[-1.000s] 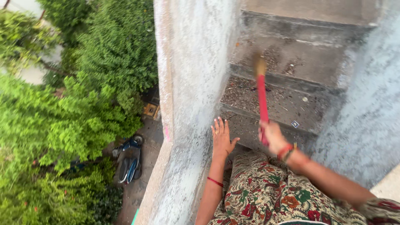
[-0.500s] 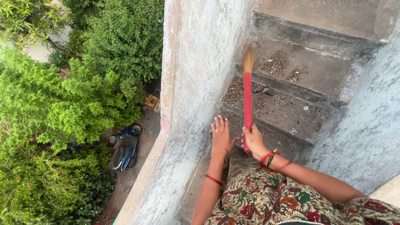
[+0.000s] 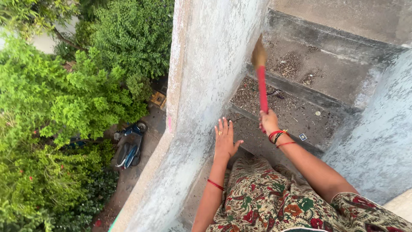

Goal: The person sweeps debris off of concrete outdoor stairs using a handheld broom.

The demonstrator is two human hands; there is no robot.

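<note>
My right hand (image 3: pixel 269 121) grips the red handle of a broom (image 3: pixel 261 86), which points away from me down a concrete staircase, its tan bristle end close to the left parapet wall. My left hand (image 3: pixel 225 141) rests flat, fingers spread, against the grey parapet wall (image 3: pixel 206 77). Both wrists carry red bangles. Dry debris lies scattered on the steps (image 3: pixel 296 109) below the broom. My patterned dress fills the bottom of the view.
A grey wall (image 3: pixel 377 141) closes the stairs on the right. Beyond the parapet, far below, stand green trees (image 3: pixel 64 99) and a parked blue scooter (image 3: pixel 128 148) on a paved lane. A small square scrap (image 3: pixel 303 137) lies on a step.
The broom has swung leftward, from mid-step toward the parapet wall, with my right hand following. My left hand stays pressed on the wall.
</note>
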